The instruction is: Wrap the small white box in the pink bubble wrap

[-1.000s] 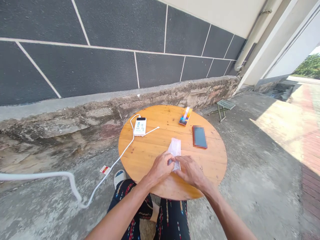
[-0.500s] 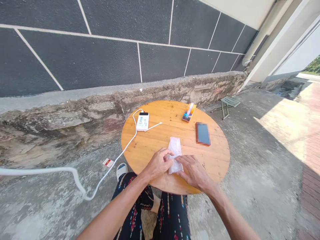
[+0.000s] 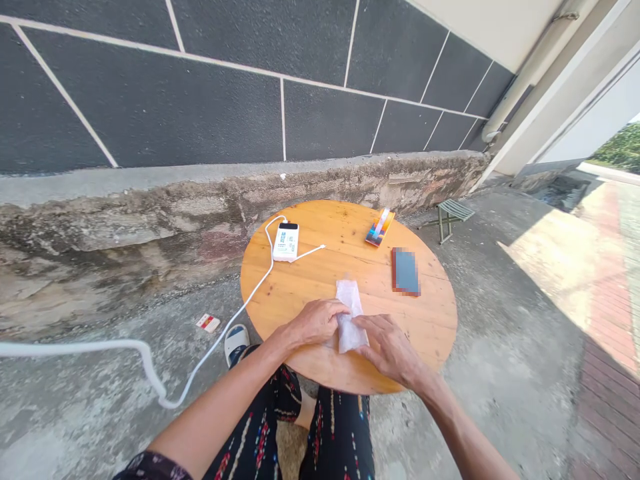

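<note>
A narrow whitish packet (image 3: pixel 351 337), wrapped in what looks like translucent bubble wrap or foam film, lies lengthwise near the front of the round wooden table (image 3: pixel 305 293). My left hand (image 3: pixel 319 321) grips its left edge, with the fingers bent over the side. From the right, my right hand (image 3: pixel 387 343) holds the other edge, fingers on top and thumb low by the near end. What the wrapping contains is hidden.
On the tabletop are a white power strip (image 3: pixel 287 242) with cables, an orange and blue box (image 3: pixel 380 228) and a dark flat object (image 3: pixel 405 271), blurred out. A folding stool (image 3: pixel 453 212) stands beyond the right side; a red-and-white card (image 3: pixel 208 323) lies on the ground.
The packet sits slightly nearer to me. My left fingers have shifted from above the packet to its left edge; my right hand stays on the right side. The view has tilted a little.
</note>
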Demonstrator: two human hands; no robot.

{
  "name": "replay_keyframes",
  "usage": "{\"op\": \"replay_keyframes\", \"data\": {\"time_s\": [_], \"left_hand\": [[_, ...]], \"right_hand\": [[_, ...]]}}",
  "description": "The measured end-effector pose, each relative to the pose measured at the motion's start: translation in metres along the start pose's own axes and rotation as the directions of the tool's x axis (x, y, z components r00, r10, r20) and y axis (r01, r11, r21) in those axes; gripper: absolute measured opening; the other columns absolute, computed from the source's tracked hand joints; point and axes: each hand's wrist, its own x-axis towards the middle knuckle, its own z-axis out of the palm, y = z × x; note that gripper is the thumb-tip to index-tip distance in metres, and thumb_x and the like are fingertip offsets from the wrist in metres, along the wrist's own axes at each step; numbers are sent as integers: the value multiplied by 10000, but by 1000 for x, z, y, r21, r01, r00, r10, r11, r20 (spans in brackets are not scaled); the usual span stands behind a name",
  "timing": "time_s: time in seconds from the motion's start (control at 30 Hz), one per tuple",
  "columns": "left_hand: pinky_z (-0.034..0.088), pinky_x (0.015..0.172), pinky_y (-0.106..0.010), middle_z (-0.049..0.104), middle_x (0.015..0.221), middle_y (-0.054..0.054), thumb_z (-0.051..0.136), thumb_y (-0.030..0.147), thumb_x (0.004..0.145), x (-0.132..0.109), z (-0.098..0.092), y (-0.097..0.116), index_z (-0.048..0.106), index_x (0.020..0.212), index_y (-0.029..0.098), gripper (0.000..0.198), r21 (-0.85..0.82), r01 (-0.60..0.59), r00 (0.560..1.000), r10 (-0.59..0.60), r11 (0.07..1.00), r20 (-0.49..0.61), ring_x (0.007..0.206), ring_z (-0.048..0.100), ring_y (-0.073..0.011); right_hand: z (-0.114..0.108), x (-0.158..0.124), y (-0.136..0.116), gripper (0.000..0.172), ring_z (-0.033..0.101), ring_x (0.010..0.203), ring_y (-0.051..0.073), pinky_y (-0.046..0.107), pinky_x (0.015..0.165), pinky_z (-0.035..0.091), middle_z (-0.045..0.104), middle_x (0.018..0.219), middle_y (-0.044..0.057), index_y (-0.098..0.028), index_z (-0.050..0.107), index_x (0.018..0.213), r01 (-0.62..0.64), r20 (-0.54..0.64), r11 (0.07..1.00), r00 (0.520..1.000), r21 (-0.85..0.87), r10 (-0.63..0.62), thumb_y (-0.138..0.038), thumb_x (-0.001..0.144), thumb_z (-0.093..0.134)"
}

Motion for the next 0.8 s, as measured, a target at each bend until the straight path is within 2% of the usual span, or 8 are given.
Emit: {"op": "replay_keyframes", "data": {"time_s": [0.1,0.2,0.3,0.4,0.63,0.8], "left_hand": [[434,756,-244,685,1014,0,432,91,677,-4,-3,3,648,1063,241,467,-14,28,999,-28,1000,40,910,607,-179],[413,657,-234,692,928,-6,449,113,670,-7,-5,5,649,1042,227,437,-27,84,995,-82,996,58,793,605,-172],[389,619,-225,686,926,-7,441,108,674,-10,-5,6,643,1027,223,422,-61,106,994,-103,993,46,749,592,-159],[364,587,-223,681,890,-5,438,111,682,-10,-4,5,644,996,220,391,-96,109,994,-106,989,36,708,575,-153],[346,578,-223,668,843,-9,449,117,667,-5,-4,4,648,982,205,383,-153,152,988,-150,976,27,673,549,-151],[358,604,-220,650,860,-7,459,102,625,-5,-1,4,631,996,200,421,-180,135,990,-142,974,-26,698,538,-145]], "right_hand": [[-1,-1,5,391,549,1075,254,415,930,386,614,1195,95,-201,546,1208,-20,16,998,1000,54,19,-386,864,534],[-7,2,7,395,546,1088,263,408,941,386,623,1181,82,-216,577,1183,-75,71,988,995,133,66,-401,835,574],[-17,12,6,381,560,1068,266,389,926,401,641,1147,68,-221,603,1166,-132,162,964,982,229,96,-379,820,591],[-25,27,8,295,596,980,242,347,866,429,669,1068,39,-222,648,1085,-173,274,933,958,316,85,-361,840,562],[-25,52,28,307,588,889,208,307,776,448,639,1009,51,-193,656,1004,-267,346,911,926,316,152,-424,818,577],[-26,62,35,321,582,829,180,274,724,441,653,929,36,-181,675,920,-202,435,912,900,358,28,-435,874,484]]}}
